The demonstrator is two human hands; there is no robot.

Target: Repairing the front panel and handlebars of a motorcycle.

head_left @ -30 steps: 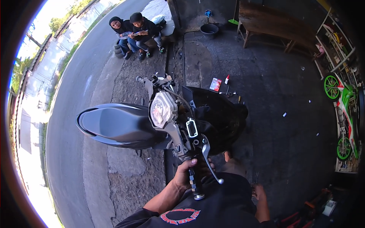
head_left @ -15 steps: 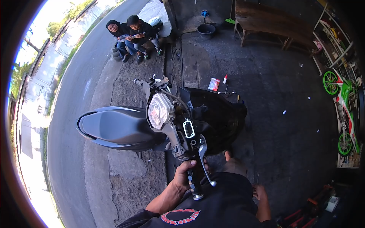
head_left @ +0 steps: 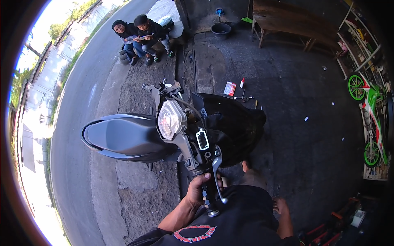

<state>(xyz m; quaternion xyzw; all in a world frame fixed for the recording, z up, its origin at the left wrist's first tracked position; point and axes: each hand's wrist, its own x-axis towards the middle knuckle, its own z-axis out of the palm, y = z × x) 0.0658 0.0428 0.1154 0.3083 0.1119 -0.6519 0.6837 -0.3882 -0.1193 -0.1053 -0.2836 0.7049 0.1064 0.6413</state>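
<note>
A motor scooter stands across the view, its dark seat (head_left: 123, 134) to the left and its black front body (head_left: 234, 127) to the right. My left hand (head_left: 200, 189) is wrapped round the black handlebar grip (head_left: 207, 197), fingertips showing beside the silver brake lever (head_left: 216, 172). Above the lever sits an uncovered, light-rimmed brake fluid reservoir (head_left: 202, 140), next to the clear-covered speedometer (head_left: 170, 119). My right hand (head_left: 280, 206) hangs low by my side with curled fingers; a thin dark thing sticks up near it, too faint to name.
Beyond the scooter, a red-and-white packet (head_left: 230, 88), a small red-capped bottle (head_left: 242, 83) and several tools lie on the floor. Further back are a black basin (head_left: 221, 29) and wooden bench (head_left: 295, 18). Two people sit at the roadside. A green-wheeled bike frame (head_left: 371, 119) stands right.
The brake lever's tip has come closer to the handlebar grip under my left hand. My right hand stays low at my side. The whole view has shifted slightly.
</note>
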